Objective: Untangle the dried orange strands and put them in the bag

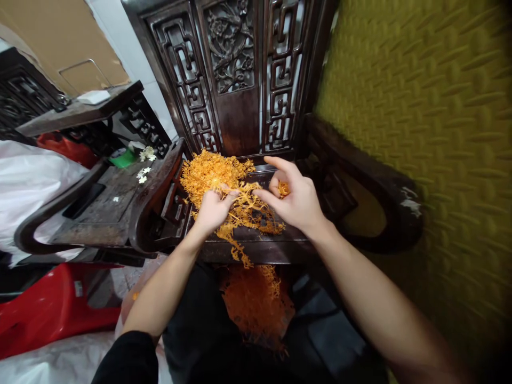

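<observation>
A heap of orange, lacy, branching plastic-looking pieces (208, 173) lies on the dark carved wooden chair's seat (260, 248). My left hand (214, 210) is closed in a pinch on an orange branching strand (244, 200), at the heap's front right. Close to the strand's other end is my right hand (298, 200), its thumb tip at the strand and its index finger stretched away. The curled fingers of that hand hold a small bunch of orange pieces (284, 189). More strands hang loosely over the seat's front edge.
Behind the seat rises a carved backrest (236, 69). An armrest (384, 234) and a yellow textured surface (420, 96) stand at right. At left are a second wooden chair (96, 224) with green tape (123, 158), white bags (32, 181) and a red plastic stool (60, 304). Orange pieces (258, 304) lie below.
</observation>
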`<state>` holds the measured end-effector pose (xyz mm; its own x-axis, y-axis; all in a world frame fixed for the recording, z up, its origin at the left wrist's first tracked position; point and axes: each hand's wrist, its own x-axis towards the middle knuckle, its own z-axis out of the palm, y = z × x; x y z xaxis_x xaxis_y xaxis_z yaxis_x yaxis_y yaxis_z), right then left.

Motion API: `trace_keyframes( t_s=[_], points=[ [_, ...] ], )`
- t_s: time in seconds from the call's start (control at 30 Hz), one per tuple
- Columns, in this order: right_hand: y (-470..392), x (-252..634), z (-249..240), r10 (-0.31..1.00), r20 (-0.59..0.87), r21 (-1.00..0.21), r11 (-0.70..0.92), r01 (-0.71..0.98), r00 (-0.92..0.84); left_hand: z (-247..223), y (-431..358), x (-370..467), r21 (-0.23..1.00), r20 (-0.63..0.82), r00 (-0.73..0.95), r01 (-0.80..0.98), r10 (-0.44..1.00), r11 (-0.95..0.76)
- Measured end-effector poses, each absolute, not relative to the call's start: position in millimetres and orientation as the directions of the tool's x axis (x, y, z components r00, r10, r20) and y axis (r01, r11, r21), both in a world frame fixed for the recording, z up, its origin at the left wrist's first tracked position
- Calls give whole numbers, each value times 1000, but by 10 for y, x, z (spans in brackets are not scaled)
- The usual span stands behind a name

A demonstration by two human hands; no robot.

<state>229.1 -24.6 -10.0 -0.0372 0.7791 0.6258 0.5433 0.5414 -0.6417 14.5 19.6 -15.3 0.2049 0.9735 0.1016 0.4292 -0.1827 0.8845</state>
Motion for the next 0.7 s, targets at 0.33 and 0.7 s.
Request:
trace_keyframes(
  t_s=[0.33, 0.7],
  points=[
    [-272, 2115, -124, 789, 548, -128, 409, 904, -279, -199, 176, 218, 848, 22, 293, 500, 956, -173],
    [-125, 2269, -160, 786, 600, -290, 388, 875, -150, -79, 109, 168, 699, -19, 222, 700, 975, -146]
  ],
)
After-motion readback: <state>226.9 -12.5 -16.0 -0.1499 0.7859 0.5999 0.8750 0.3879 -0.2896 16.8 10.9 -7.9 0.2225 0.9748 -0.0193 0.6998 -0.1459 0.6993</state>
